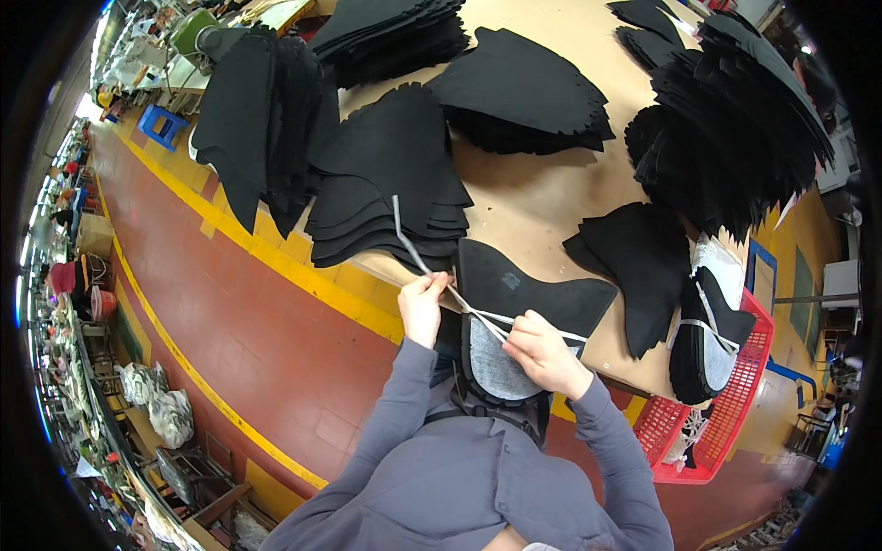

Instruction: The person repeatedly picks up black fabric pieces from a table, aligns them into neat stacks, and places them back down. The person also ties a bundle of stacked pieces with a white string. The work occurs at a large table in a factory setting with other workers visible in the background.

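A bundle of black cut pieces (524, 286) with a grey patch (490, 360) at its lower end lies at the near table edge, partly overhanging it. A narrow white strip (497, 320) passes around the bundle and crosses on top. Pinched fingers of my left hand (424, 310) grip the strip at the bundle's left side; a loose tail extends up and away from them. My right hand (544, 354), fingers closed, holds the strip above the grey patch. Part of the strip runs on toward the bundle's right edge.
Stacks of black pieces (390, 174) cover much of the tan table (510, 197). To the right, another bundle (695, 332) tied with white strip rests at the table edge beside a red plastic basket (661, 430). A blue stool (163, 126) stands on the floor at far left.
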A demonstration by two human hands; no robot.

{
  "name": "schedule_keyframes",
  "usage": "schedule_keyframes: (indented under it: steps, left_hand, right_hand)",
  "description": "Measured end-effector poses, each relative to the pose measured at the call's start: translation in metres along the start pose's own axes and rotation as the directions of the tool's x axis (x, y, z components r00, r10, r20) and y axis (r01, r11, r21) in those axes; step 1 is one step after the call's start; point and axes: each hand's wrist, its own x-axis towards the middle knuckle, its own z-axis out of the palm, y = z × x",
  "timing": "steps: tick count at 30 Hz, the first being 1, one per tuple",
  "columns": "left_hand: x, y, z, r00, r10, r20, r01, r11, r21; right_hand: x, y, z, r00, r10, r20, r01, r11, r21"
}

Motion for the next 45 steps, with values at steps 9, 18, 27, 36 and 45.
schedule_keyframes:
  steps: [9, 18, 27, 36, 45]
  left_hand:
    - [0.008, 0.012, 0.006, 0.99, 0.133, 0.046, -0.14, 0.958, 0.249]
    - [-0.024, -0.007, -0.042, 0.796, -0.317, 0.516, 0.444, 0.885, -0.141]
    - [-0.097, 0.06, 0.018, 0.783, -0.018, 0.622, 0.126, 0.983, -0.13]
    - [-0.149, 0.244, 0.151, -0.007, 0.611, 0.792, -0.377, 0.732, -0.568]
    - [-0.063, 0.188, 0.088, 0.514, 0.176, 0.84, -0.037, 0.982, -0.183]
  right_hand:
    - [-0.019, 0.002, -0.001, 0.994, -0.029, -0.103, 0.027, 0.999, -0.024]
    - [-0.108, 0.011, 0.043, 0.368, 0.881, -0.298, -0.172, 0.379, 0.909]
    - [-0.095, -0.021, -0.023, 0.42, 0.809, -0.411, -0.174, 0.516, 0.839]
    - [-0.175, -0.112, -0.131, -0.267, 0.584, -0.766, 0.637, 0.704, 0.314]
    - [-0.107, 0.003, -0.154, -0.516, 0.582, -0.628, 0.836, 0.503, -0.22]
